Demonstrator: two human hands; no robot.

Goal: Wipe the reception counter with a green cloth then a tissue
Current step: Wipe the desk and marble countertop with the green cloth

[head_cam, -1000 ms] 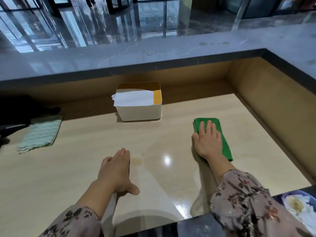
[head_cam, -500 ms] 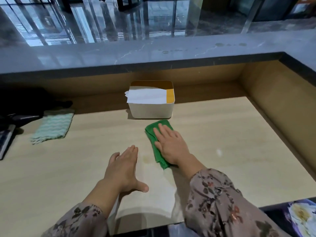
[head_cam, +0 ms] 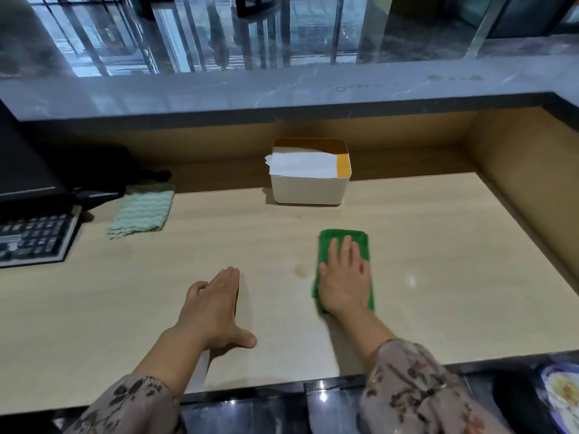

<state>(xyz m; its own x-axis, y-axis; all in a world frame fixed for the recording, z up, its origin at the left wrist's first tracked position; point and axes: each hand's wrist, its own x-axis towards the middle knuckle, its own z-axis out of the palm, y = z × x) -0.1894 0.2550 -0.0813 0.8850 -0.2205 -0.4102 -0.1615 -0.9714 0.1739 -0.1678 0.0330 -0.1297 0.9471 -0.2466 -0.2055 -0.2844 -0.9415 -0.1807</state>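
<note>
A folded green cloth [head_cam: 343, 239] lies on the pale wooden counter [head_cam: 438, 261], right of centre. My right hand [head_cam: 344, 280] presses flat on it, palm down, covering its near half. My left hand [head_cam: 216, 305] rests flat on the bare counter to the left, fingers together, thumb out, holding nothing. A small yellowish stain [head_cam: 301, 270] shows on the wood just left of the cloth. Behind it stands a white tissue box [head_cam: 308, 191] with white tissues [head_cam: 300, 164] lying across its top.
A striped pale-green cloth [head_cam: 141, 211] lies at the left, beside a dark keyboard [head_cam: 34, 239] and black equipment [head_cam: 78, 173]. A raised grey marble ledge [head_cam: 282, 89] runs along the back and right. Wooden walls close the counter's back and right sides.
My right hand slid the green cloth left toward the tissue box, then back right and nearer to me. My left hand stayed flat in place. The view shifted left, showing the keyboard.
</note>
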